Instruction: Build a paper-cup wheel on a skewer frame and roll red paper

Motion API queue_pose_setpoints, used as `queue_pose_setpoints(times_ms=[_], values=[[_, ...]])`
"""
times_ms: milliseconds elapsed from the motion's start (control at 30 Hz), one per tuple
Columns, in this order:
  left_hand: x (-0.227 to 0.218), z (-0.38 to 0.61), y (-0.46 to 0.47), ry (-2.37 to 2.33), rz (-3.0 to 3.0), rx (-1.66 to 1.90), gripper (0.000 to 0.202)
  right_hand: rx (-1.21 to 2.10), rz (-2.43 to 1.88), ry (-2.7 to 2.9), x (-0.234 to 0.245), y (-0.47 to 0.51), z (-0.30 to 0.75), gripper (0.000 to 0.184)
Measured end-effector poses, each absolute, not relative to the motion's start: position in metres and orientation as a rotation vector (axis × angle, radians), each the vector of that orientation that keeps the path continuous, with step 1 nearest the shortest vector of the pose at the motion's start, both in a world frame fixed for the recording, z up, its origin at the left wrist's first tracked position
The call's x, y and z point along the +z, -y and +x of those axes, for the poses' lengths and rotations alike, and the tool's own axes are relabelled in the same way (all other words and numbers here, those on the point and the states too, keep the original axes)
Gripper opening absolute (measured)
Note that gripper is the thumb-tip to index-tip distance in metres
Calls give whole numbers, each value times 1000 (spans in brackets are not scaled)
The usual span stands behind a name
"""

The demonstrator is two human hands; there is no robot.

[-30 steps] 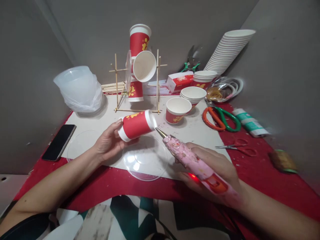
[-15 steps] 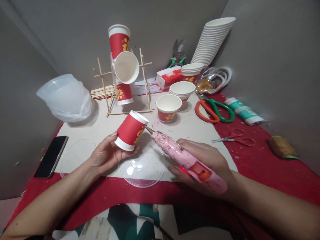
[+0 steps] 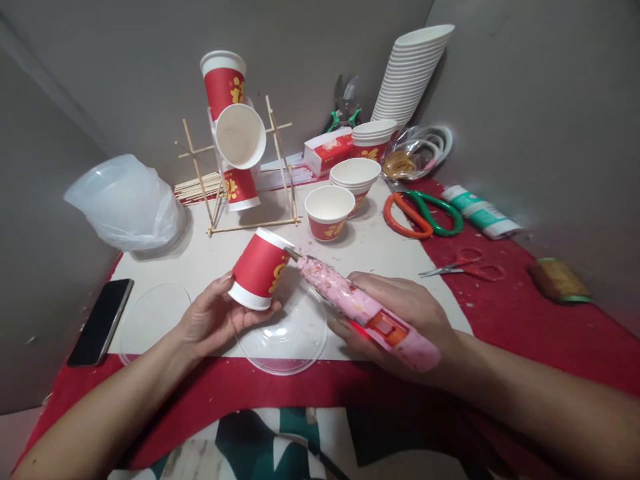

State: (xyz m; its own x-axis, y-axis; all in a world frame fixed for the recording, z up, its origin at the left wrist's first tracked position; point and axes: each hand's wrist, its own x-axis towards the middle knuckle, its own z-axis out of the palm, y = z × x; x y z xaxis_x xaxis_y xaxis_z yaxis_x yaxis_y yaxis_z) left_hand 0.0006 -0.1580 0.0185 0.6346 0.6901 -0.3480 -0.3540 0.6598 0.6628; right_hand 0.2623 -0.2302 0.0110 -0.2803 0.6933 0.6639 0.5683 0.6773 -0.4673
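Note:
My left hand (image 3: 210, 319) grips a red paper cup (image 3: 259, 268) by its base, tilted with the rim up and to the right. My right hand (image 3: 400, 319) is wrapped round a pink glue gun (image 3: 360, 308) whose metal tip touches the cup's rim. Both are held just above a clear plastic lid (image 3: 283, 333) lying on the white board (image 3: 390, 267). Behind stands a wooden stick frame (image 3: 280, 160) with several red cups (image 3: 224, 83) fixed to it.
A second clear lid (image 3: 153, 319) and a black phone (image 3: 100, 321) lie at the left, a plastic bag (image 3: 125, 203) behind them. Low cups (image 3: 329, 212), a tall cup stack (image 3: 410, 70), orange and green scissors (image 3: 423, 213), small scissors (image 3: 465, 267), rubber bands (image 3: 400, 163) and a tube (image 3: 480, 212) fill the right.
The left hand has turned the cup from lying sideways to tilted more upright. The glue gun's tip has stayed at the cup's rim. The view has shifted to the right.

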Motion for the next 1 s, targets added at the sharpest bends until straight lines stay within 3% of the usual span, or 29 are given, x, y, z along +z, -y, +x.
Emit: queue_pose_setpoints(times_ms=[300,1000], values=[[19,1,158,-622,589,631,54,215,-997,1960,8,231,261,22],[20,2,157,-645,561,627,71,261,-1026,2014,3,229,262,27]])
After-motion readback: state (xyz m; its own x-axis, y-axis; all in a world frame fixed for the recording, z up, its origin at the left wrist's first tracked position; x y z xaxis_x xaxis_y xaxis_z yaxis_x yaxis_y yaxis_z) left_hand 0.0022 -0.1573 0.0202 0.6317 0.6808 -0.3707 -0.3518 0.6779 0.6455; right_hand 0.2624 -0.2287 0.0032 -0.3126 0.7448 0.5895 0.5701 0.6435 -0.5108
